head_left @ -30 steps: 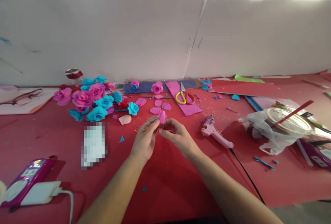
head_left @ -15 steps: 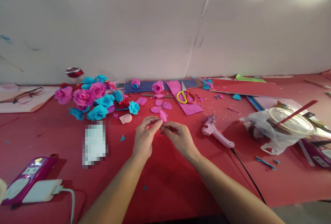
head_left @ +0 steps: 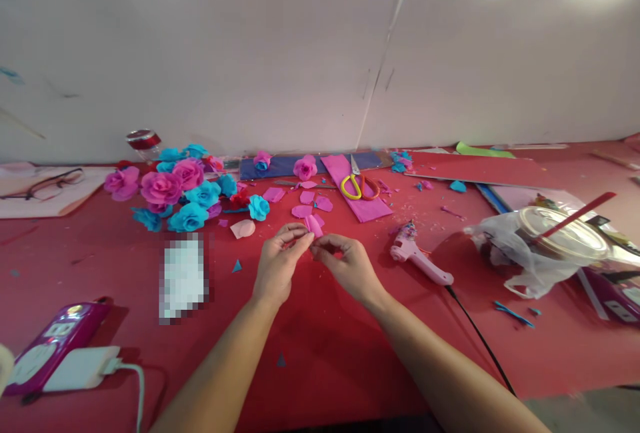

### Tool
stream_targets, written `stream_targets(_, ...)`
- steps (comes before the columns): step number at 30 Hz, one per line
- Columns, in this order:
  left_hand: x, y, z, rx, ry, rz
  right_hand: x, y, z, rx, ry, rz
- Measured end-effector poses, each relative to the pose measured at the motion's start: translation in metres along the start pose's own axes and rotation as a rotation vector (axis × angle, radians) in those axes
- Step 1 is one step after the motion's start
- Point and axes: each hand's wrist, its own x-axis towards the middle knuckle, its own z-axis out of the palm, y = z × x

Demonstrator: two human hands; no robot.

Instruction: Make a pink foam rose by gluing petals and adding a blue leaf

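Observation:
Between the fingertips of my left hand (head_left: 280, 256) and my right hand (head_left: 345, 260) is a small pink paper petal (head_left: 314, 226). Both hands are closed in a pinch at its lower end, the fingertips nearly meeting. Just beyond lie several loose pink petals (head_left: 302, 212) and a finished pink paper flower (head_left: 305, 168). Yellow-and-orange-handled scissors (head_left: 351, 188) rest on a folded strip of pink crepe paper (head_left: 369, 208). A pink glue gun (head_left: 420, 261) lies to the right of my right hand, its nozzle end covered in scraps.
Pink and blue paper flowers (head_left: 188, 217) cluster at the left. A purple power strip (head_left: 60, 333) with a white charger (head_left: 83, 368) lies front left. At the right stands a lidded bowl (head_left: 563, 236) in a plastic bag. A pale partition (head_left: 200, 66) closes the red table's back.
The pink petal has tilted to the left and shows a wider, rolled side. My hands have hardly moved.

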Motion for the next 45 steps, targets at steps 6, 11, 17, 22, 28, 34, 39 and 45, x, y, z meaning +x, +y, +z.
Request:
stream_targets(6, -0.001, 0.001, 0.002, -0.091, -0.003, -0.079, 0.001, 0.008, 0.002, 0.266, 0.05, 0.075)
stream_targets(11, 0.0, 0.003, -0.001, -0.104, -0.03, -0.12, 0.002, 0.007, 0.0, 0.188, 0.075, 0.041)
stream_targets(17, 0.006, 0.007, -0.009, -0.117, 0.019, -0.152, 0.0, 0.004, -0.001, 0.115, 0.067, 0.012)
stream_targets(22, 0.005, 0.013, -0.006, -0.177, 0.021, -0.174, 0.001, 0.003, 0.001, 0.163, 0.087, 0.042)
stream_targets(28, 0.004, 0.011, -0.005, -0.187, -0.011, -0.191, 0.003, 0.006, 0.0, 0.2, 0.09, 0.061)
stream_targets(34, 0.004, 0.008, -0.007, -0.117, -0.038, -0.188, 0.001, 0.001, -0.002, 0.284, 0.097, 0.091)
stream_targets(39, 0.003, 0.007, -0.006, -0.111, -0.071, -0.151, 0.002, -0.002, -0.001, 0.375, 0.095, 0.119)
stream_targets(45, 0.002, 0.008, -0.003, -0.127, -0.084, -0.143, 0.001, 0.001, 0.0, 0.336, 0.132, 0.106)
